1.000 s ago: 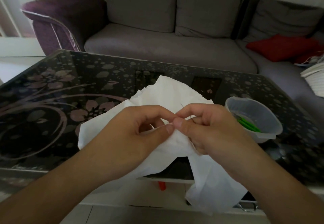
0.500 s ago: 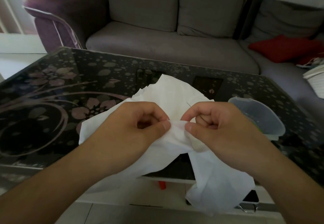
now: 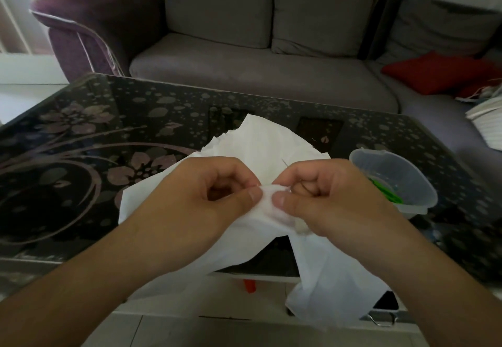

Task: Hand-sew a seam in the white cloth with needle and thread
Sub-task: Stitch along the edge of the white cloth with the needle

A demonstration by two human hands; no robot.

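The white cloth point(image 3: 266, 145) lies crumpled on the dark glass table point(image 3: 81, 156), and part of it hangs over the near edge. My left hand point(image 3: 201, 200) pinches a fold of the cloth between thumb and curled fingers. Close beside it, my right hand point(image 3: 326, 200) pinches the same fold, thumb on top. A thin needle point(image 3: 285, 163) sticks up just above the right index finger, held in those fingers together with the cloth. The thread is too fine to make out.
A translucent plastic bowl point(image 3: 407, 172) holding something green stands on the table just right of my right hand. Behind the table runs a grey sofa point(image 3: 244, 69) with a red cushion point(image 3: 434, 75). A small orange object point(image 3: 250, 285) shows below the table's near edge.
Both hands have shifted slightly apart along the fold, exposing a small bulge of cloth between the thumbs. The needle tip stays above the right index finger. My view has tilted a little.
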